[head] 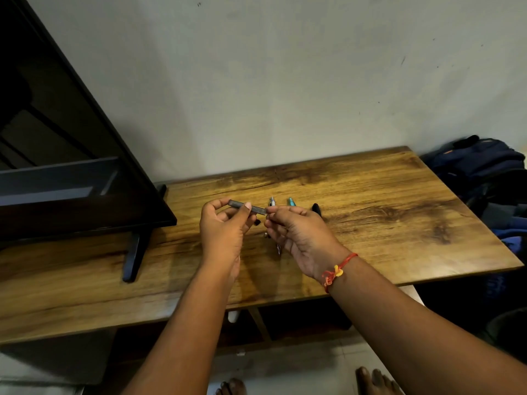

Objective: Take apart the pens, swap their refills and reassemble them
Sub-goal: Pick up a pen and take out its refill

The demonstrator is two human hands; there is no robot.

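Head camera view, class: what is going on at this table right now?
A person holds a dark pen barrel above the wooden table, the left hand gripping one end and the right hand pinching the other, apparently pulling or twisting it apart. Behind the hands, a white-tipped pen, a teal pen and a black piece lie on the table. Other small parts are mostly hidden by the hands.

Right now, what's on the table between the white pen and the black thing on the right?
A teal pen lies between the white pen and the black piece, in the head view.
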